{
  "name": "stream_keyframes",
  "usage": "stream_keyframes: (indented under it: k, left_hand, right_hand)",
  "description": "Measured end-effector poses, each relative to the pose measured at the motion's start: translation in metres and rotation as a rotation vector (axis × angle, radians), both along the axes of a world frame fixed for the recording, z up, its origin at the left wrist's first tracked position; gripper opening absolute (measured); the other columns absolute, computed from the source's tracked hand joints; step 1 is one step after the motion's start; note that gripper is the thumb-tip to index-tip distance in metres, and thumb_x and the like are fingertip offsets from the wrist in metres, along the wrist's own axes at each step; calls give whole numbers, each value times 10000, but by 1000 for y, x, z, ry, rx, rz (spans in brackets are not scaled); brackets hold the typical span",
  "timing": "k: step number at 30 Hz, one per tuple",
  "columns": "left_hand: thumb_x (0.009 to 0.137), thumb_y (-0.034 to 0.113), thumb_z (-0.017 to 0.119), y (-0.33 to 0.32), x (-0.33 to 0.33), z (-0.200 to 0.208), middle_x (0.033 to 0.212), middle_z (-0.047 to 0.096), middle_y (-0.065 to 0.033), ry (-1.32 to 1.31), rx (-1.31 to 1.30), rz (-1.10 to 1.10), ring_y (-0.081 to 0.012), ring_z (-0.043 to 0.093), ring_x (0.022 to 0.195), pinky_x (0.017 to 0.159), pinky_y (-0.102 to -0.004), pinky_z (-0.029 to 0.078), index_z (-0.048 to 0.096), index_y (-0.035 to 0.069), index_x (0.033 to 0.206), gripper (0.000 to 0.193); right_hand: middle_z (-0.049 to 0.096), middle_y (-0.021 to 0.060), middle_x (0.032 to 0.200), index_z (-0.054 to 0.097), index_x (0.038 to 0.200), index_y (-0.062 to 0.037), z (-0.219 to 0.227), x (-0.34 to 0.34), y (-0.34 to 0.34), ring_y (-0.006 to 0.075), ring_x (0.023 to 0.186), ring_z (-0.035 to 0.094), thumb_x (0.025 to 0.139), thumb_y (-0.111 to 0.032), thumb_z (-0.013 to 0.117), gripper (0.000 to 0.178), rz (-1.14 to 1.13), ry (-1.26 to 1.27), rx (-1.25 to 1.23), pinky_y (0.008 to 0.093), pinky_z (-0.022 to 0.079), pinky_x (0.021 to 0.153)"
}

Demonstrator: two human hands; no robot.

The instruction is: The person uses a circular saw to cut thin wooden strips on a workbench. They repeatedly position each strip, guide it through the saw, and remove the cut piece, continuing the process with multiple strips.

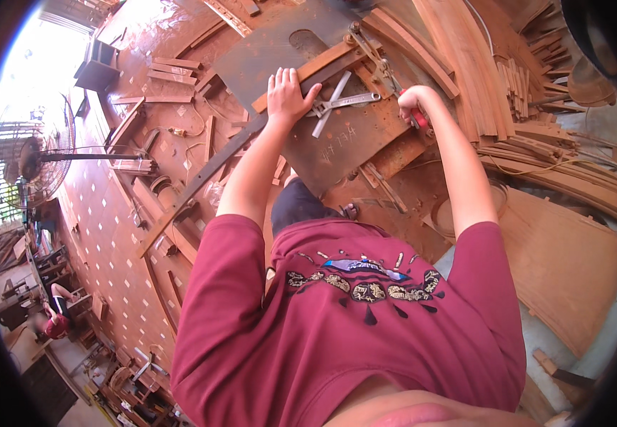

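Observation:
My left hand [287, 96] presses flat on a wooden strip [308, 71] that lies across a rusty metal table top [344, 142]. Its fingers are spread over the strip. My right hand [413, 103] is closed around a red-handled tool [419, 119] at the right edge of the table top. Between the hands lie crossed metal clamp bars [340, 103]. A long metal rail [216, 167] runs diagonally down to the left from under the strip.
Stacks of curved wooden slats [479, 64] lie to the right, and a large plywood sheet [564, 263] at lower right. Wood offcuts [169, 71] litter the tiled floor on the left. A standing fan [38, 156] and another person [56, 320] are far left.

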State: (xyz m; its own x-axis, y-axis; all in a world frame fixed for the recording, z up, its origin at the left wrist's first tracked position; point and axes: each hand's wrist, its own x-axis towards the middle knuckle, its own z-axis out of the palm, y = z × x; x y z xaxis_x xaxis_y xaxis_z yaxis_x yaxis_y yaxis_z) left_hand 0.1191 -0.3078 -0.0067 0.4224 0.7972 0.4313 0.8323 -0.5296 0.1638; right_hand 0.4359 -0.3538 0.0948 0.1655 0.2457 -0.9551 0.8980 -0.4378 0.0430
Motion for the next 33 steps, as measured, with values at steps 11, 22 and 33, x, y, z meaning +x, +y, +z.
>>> stream_keyframes:
  k: [11,22,33]
  left_hand:
    - [967,594,589,150,-42,0,1213,685,-184,-83,24,30,-342,607,1232,1104,-450,428,632,-26,1208,667]
    - [992,554,575,303,-87,-6,1232,684,-190,-138,89,28,-370,588,1270,1096,-458,427,638,-25,1195,616]
    - [995,613,525,397,-117,-13,1359,624,-181,-39,36,26,-344,493,1390,1176,-443,364,595,-23,1285,703]
  right_hand:
    - [642,42,682,674,865,-53,-49,-32,104,162,541,547,844,-72,589,90,-875,315,609,366,411,513]
    - [528,5,632,620,727,-64,-31,-90,240,128,514,474,729,-401,759,364,-967,256,777,325,383,476]
    - [502,-18,643,619,789,-62,-42,-113,333,125,535,471,835,-488,707,438,-793,289,798,319,423,522]
